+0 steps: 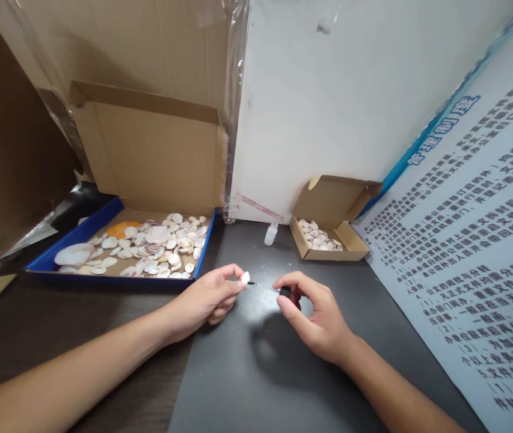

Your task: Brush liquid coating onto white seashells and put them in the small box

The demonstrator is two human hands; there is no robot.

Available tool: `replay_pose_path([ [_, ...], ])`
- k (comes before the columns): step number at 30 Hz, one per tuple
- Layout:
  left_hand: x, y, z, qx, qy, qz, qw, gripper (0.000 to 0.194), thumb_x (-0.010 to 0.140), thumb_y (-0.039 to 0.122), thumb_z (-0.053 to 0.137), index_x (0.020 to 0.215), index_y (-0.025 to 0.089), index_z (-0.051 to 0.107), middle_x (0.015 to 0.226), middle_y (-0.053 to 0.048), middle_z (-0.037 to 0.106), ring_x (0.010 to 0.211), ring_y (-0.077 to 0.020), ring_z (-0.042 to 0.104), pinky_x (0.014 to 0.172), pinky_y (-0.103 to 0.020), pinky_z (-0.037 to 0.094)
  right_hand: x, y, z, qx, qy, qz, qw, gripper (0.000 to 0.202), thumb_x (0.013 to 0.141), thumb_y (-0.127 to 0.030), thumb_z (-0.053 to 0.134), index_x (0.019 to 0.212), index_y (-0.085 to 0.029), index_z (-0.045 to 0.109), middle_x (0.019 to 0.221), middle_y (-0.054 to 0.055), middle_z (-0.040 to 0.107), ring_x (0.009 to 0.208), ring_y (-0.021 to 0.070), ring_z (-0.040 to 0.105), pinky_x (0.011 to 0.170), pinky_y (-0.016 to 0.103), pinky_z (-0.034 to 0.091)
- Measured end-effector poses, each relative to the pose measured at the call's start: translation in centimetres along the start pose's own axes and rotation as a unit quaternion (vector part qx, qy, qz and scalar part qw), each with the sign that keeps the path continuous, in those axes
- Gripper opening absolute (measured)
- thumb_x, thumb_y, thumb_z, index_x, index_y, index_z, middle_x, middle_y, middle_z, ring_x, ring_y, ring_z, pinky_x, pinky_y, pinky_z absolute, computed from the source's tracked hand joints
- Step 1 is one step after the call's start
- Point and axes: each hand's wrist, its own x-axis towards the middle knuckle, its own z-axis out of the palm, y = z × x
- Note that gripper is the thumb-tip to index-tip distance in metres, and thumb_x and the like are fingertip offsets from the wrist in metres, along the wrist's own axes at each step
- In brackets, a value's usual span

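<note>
Between thumb and forefinger my left hand [220, 294] pinches a small white shell [246, 278]. My right hand [313, 310] grips a black brush cap [285, 291], and a thin stem runs from it toward the shell. The stem's dark brush tip [252, 283] is at the shell's right side; whether it touches the shell is too small to tell. Beyond the hands, a small translucent bottle [271, 234] stands uncapped on the dark table [238, 373].
At the left, a blue-edged box [215, 240] with a raised cardboard lid holds many shells and something orange. A smaller open cardboard box [350, 255] with shells is at the right. A white panel [328, 108] rises behind, and a printed poster [477, 240] leans at the right.
</note>
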Motion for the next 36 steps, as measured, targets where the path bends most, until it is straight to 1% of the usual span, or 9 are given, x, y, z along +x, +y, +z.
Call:
replay_pose_path([
  [3,0.09,-0.2,-0.1,0.001,-0.006,0.013,1.0,0.031,0.086,0.047,0.064,0.089,0.024,0.043,0.051,0.013,0.022,0.044,-0.006,0.011,0.041,-0.021,0.009,0.02,-0.26,0.04,0.004,0.003,-0.028,1.0,0.01,0.086,-0.02,0.056,0.096,-0.021,0.059,0.072,-0.001,0.059,0.056,0.0123,0.052,0.056,0.025,0.045],
  [8,0.17,-0.45,-0.17,0.005,-0.012,0.018,1.0,0.029,0.087,0.046,0.062,0.09,0.024,0.044,0.051,0.013,0.019,0.044,-0.0061,0.01,0.042,-0.021,0.009,0.2,-0.35,0.06,-0.035,0.027,0.007,0.999,0.007,0.083,-0.02,0.059,0.091,-0.021,0.059,0.061,-0.006,0.045,0.05,0.0106,0.044,0.052,0.024,0.04],
  [14,0.12,-0.29,-0.02,0.004,-0.019,0.013,1.0,0.031,0.085,0.047,0.064,0.088,0.024,0.043,0.05,0.013,0.02,0.043,-0.0061,0.009,0.041,-0.021,0.006,0.19,-0.24,0.02,-0.002,-0.025,0.001,1.0,0.01,0.088,-0.022,0.053,0.096,-0.02,0.06,0.072,-0.001,0.056,0.058,0.0121,0.05,0.057,0.025,0.043],
  [20,0.14,-0.27,0.03,0.023,-0.014,0.018,0.999,0.028,0.087,0.046,0.062,0.087,0.023,0.045,0.052,0.012,0.023,0.046,-0.0073,0.012,0.041,-0.02,0.01,0.38,0.24,0.19,-0.07,0.019,0.054,0.996,0.005,0.083,-0.022,0.058,0.088,-0.02,0.059,0.059,-0.007,0.039,0.051,0.0112,0.041,0.051,0.024,0.036],
  [22,0.15,-0.37,0.02,0.029,-0.008,0.024,0.999,0.028,0.087,0.045,0.062,0.086,0.023,0.046,0.053,0.011,0.024,0.048,-0.0078,0.013,0.041,-0.02,0.011,0.38,0.24,0.15,-0.058,0.017,0.045,0.997,0.005,0.084,-0.022,0.058,0.088,-0.02,0.059,0.06,-0.006,0.043,0.051,0.011,0.043,0.052,0.024,0.038],
  [25,0.16,-0.48,0.05,0.03,-0.002,0.035,0.999,0.028,0.086,0.045,0.063,0.086,0.022,0.048,0.055,0.01,0.025,0.049,-0.0081,0.014,0.042,-0.02,0.013,0.27,0.09,0.09,-0.02,-0.012,0.015,1.0,0.008,0.086,-0.022,0.056,0.093,-0.02,0.059,0.069,-0.002,0.056,0.054,0.0115,0.049,0.056,0.024,0.043],
  [27,0.16,-0.5,0.08,0.026,-0.004,0.037,0.999,0.027,0.086,0.044,0.063,0.086,0.021,0.048,0.056,0.01,0.024,0.05,-0.008,0.013,0.042,-0.02,0.013,0.18,0.01,0.06,-0.002,-0.026,0.008,1.0,0.01,0.086,-0.022,0.055,0.095,-0.02,0.059,0.074,0.0,0.06,0.056,0.0123,0.051,0.056,0.025,0.045],
  [32,0.15,-0.38,0.1,0.016,-0.005,0.03,0.999,0.028,0.087,0.044,0.062,0.086,0.022,0.046,0.056,0.011,0.021,0.05,-0.0079,0.011,0.043,-0.021,0.01,0.06,0.04,-0.03,0.011,-0.02,0.001,1.0,0.011,0.086,-0.021,0.055,0.096,-0.02,0.059,0.076,0.001,0.061,0.057,0.0125,0.052,0.055,0.025,0.045],
  [36,0.15,-0.39,0.06,0.009,-0.008,0.031,0.999,0.028,0.087,0.043,0.063,0.086,0.022,0.045,0.057,0.011,0.022,0.05,-0.0077,0.011,0.043,-0.021,0.01,0.08,0.01,-0.02,0.017,-0.033,-0.006,0.999,0.011,0.085,-0.02,0.056,0.096,-0.02,0.059,0.077,0.001,0.061,0.057,0.0121,0.051,0.056,0.025,0.045],
])
